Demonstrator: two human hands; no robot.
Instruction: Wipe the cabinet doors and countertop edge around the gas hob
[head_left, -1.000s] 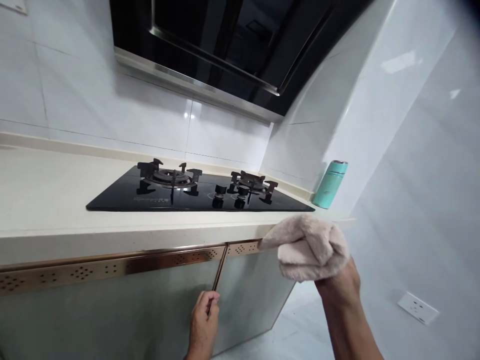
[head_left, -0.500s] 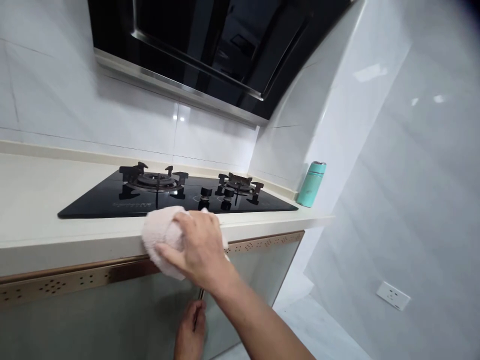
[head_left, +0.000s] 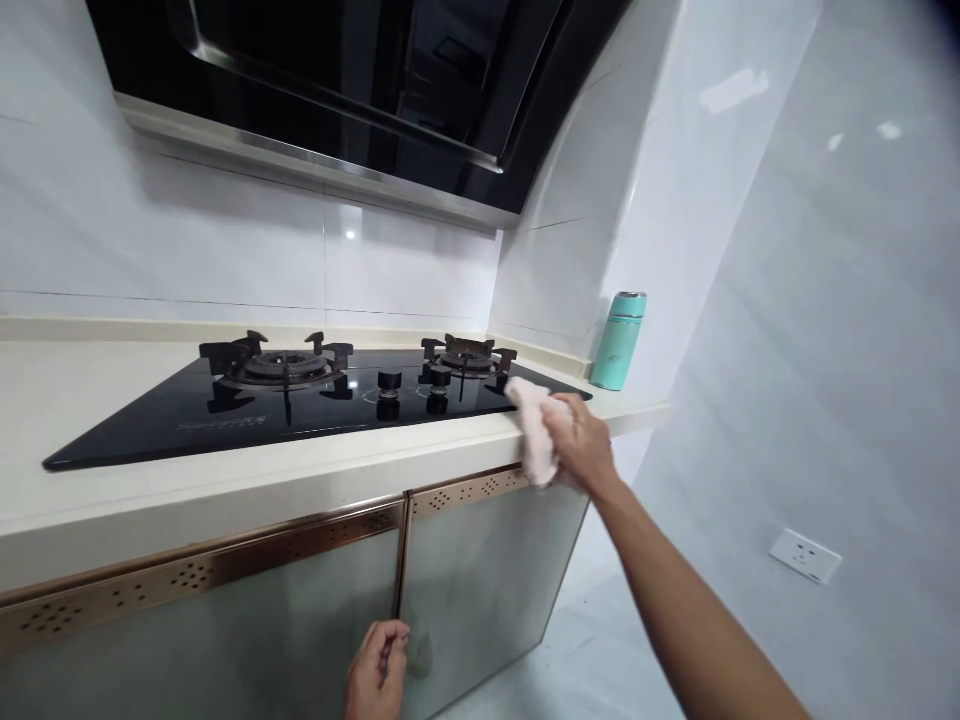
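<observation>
My right hand (head_left: 581,440) is closed around a pale pink cloth (head_left: 536,432). The cloth lies over the front edge of the white countertop (head_left: 300,465), near the right front corner of the black gas stove (head_left: 337,405), and part of it hangs down the front. Lower down, my left hand (head_left: 377,668) is loosely curled with no object visible in it. It is in front of the glass cabinet doors (head_left: 480,580), close to the seam between them.
A turquoise flask (head_left: 619,342) stands on the counter's right end beside the wall. Above the stove hangs a black range hood (head_left: 360,90). Two burners with pan supports (head_left: 277,365) rise from the stove. A socket (head_left: 805,556) is on the right wall.
My right hand has moved the cloth rightward along the counter's front edge, from below the middle of the stove to its right corner. My left hand stays low by the doors.
</observation>
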